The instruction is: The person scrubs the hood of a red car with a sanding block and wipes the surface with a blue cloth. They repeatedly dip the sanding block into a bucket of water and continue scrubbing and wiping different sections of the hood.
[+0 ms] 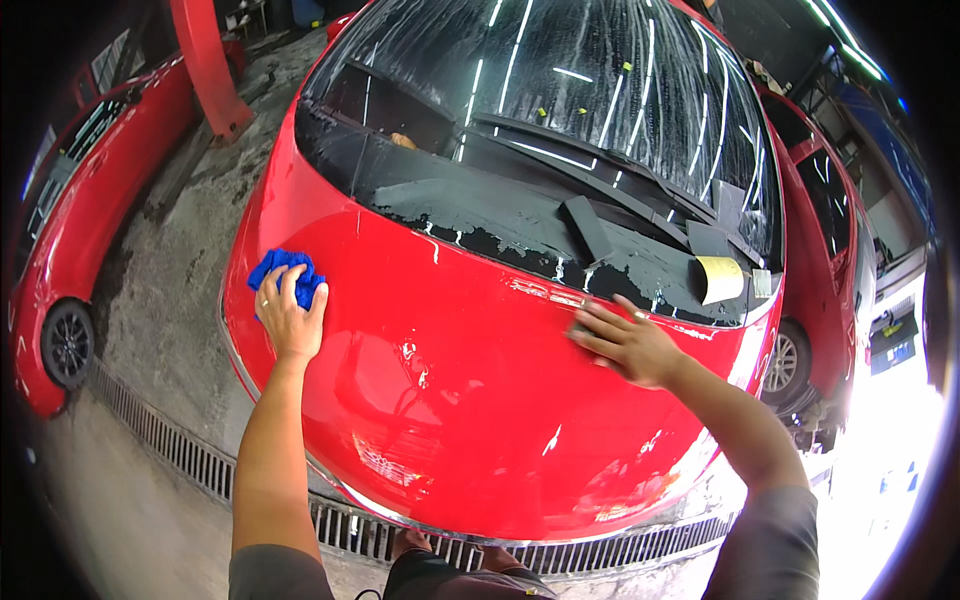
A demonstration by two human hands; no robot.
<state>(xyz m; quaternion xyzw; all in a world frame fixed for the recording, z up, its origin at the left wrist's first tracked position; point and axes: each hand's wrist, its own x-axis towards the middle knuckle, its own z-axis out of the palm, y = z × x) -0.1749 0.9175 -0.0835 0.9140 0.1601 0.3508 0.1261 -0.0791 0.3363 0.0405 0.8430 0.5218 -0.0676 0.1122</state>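
Left hand [291, 325] curled around blue cloth [270, 268], arm [272, 440] straight; right hand [635, 348] flat, uncurled over dark pad [577, 331], elbow [778, 462] bent

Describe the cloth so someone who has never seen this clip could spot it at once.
Start with the red car filling the middle of the view, then go to the left edge of its hood. There, under the person's left hand, is a crumpled cloth. Its bright blue sets it apart from the red paint and the small dark piece under the right hand.
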